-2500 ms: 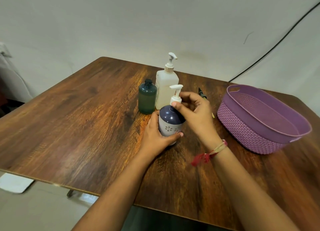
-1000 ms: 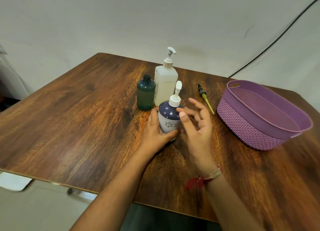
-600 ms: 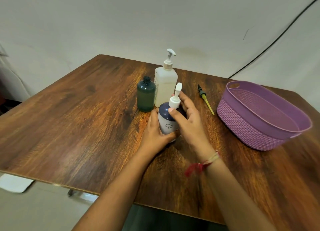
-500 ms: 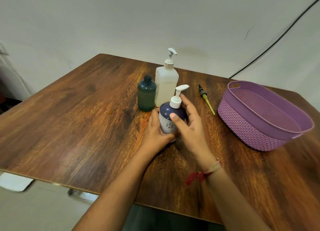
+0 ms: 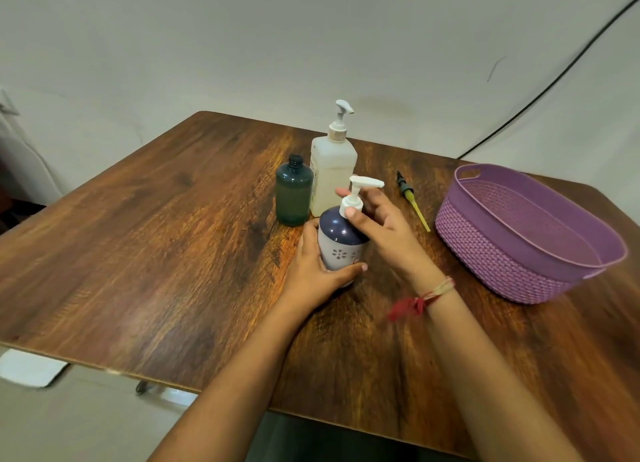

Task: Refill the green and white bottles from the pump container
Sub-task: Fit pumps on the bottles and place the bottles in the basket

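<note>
A dark-blue and white pump bottle [image 5: 337, 243] stands mid-table with its white pump head [image 5: 360, 191] pointing right. My left hand [image 5: 313, 271] grips its body from the left. My right hand [image 5: 381, 229] pinches the white pump collar between thumb and fingers. Just behind stand a green bottle [image 5: 293, 195] with no cap and a taller white pump bottle [image 5: 332, 174].
A purple woven basket [image 5: 519, 233] sits at the right of the wooden table [image 5: 156, 254]. A small yellow-and-black nozzle with a tube [image 5: 412, 198] lies between the bottles and the basket. A black cable runs along the wall.
My right hand let go of the pump collar, re-gripped it and turned it; the pump head has swung round to point right. My left hand kept holding the bottle.
</note>
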